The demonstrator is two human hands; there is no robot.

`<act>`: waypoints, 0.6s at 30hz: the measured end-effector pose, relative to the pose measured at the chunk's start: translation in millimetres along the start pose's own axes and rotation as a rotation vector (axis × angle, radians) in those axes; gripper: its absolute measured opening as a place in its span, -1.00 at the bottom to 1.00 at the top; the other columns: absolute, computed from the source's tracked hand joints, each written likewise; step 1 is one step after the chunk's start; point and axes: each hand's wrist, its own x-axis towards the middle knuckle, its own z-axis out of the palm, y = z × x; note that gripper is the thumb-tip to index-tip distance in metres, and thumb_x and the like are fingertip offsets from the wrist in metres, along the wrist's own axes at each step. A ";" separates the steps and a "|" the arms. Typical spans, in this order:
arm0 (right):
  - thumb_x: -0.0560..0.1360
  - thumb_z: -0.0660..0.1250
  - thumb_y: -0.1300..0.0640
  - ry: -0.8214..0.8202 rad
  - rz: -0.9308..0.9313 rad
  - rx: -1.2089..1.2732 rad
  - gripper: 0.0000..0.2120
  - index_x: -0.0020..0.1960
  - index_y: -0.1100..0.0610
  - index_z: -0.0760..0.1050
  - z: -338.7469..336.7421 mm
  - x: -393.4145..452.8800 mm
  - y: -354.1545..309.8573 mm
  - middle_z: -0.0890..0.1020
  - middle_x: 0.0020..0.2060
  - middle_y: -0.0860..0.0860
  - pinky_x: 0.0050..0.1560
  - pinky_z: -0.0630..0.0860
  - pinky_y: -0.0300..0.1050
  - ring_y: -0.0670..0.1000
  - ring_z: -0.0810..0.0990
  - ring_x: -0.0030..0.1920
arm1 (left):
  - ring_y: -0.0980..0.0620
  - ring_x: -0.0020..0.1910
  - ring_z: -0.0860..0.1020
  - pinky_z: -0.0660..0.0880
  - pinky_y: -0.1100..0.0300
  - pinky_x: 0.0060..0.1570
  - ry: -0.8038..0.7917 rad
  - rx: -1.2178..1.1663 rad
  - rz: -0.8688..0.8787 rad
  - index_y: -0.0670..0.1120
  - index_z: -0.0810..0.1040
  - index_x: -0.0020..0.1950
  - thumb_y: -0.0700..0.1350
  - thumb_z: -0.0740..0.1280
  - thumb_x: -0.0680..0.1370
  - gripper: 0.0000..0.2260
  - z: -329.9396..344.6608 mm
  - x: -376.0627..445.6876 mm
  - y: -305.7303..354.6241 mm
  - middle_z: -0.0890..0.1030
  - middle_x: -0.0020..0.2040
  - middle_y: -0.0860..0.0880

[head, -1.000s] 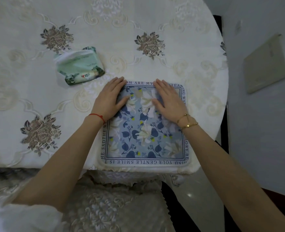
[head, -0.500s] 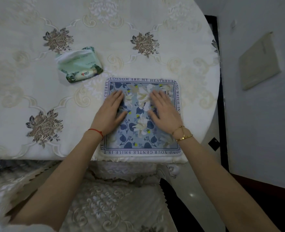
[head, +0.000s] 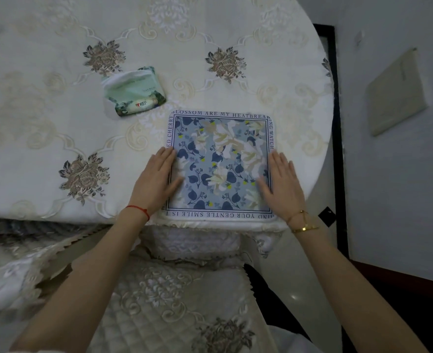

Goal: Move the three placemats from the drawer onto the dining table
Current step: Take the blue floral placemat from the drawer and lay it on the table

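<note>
A square blue floral placemat [head: 220, 149] with a white lettered border lies flat on the round dining table [head: 57, 123], close to its near edge. My left hand [head: 157, 179] rests flat along the mat's left side, fingers together, thumb on the mat. My right hand [head: 281, 182] lies flat along its right side in the same way. Neither hand grips anything. Whether more mats lie under this one is hidden. The drawer is out of view.
A green pack of tissues [head: 134, 91] lies on the cream embroidered tablecloth, up and left of the mat. A quilted chair cushion [head: 172, 301] sits below the table edge. A grey wall [head: 401, 174] with a panel [head: 396, 90] stands to the right.
My hands have slid apart from the middle of the placemat out to its left and right sides. The mat stays flat on the table.
</note>
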 end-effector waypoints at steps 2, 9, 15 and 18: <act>0.62 -0.02 -0.16 -0.028 -0.074 0.018 -0.35 0.56 0.15 -0.12 7.9 -16.2 -19.0 -0.07 0.56 0.04 0.54 -0.17 -0.05 -0.01 -0.16 0.55 | 0.01 0.55 0.06 -0.02 0.08 0.54 -0.003 -0.035 0.037 -0.13 0.13 0.55 0.08 0.24 0.60 -0.40 5.2 -14.5 15.3 0.14 0.56 -0.05; 0.61 -0.08 -0.22 -0.063 -0.074 -0.017 -0.34 0.56 0.13 -0.13 21.0 -47.8 -17.4 -0.06 0.56 0.02 0.54 -0.13 -0.03 -0.05 -0.15 0.55 | -0.03 0.54 0.12 0.09 0.04 0.52 -0.015 -0.037 0.010 -0.15 0.14 0.55 0.08 0.25 0.59 -0.38 18.5 -48.5 20.3 0.17 0.56 -0.08; 0.60 -0.14 -0.20 -0.032 -0.004 -0.050 -0.35 0.56 0.14 -0.06 10.5 -73.9 12.9 0.02 0.56 0.04 0.54 -0.14 -0.02 0.00 -0.08 0.55 | -0.06 0.54 0.12 0.08 0.00 0.52 0.019 0.004 -0.052 -0.16 0.16 0.54 0.04 0.28 0.58 -0.38 13.4 -71.9 2.6 0.19 0.55 -0.09; 0.60 -0.08 -0.17 -0.021 -0.054 -0.007 -0.37 0.56 0.14 -0.01 12.0 -72.5 -8.9 0.03 0.55 0.04 0.54 -0.14 -0.02 0.01 -0.09 0.55 | -0.05 0.54 0.11 0.06 -0.01 0.52 0.027 -0.009 -0.006 -0.12 0.16 0.54 0.05 0.31 0.56 -0.37 16.5 -77.1 17.4 0.19 0.55 -0.08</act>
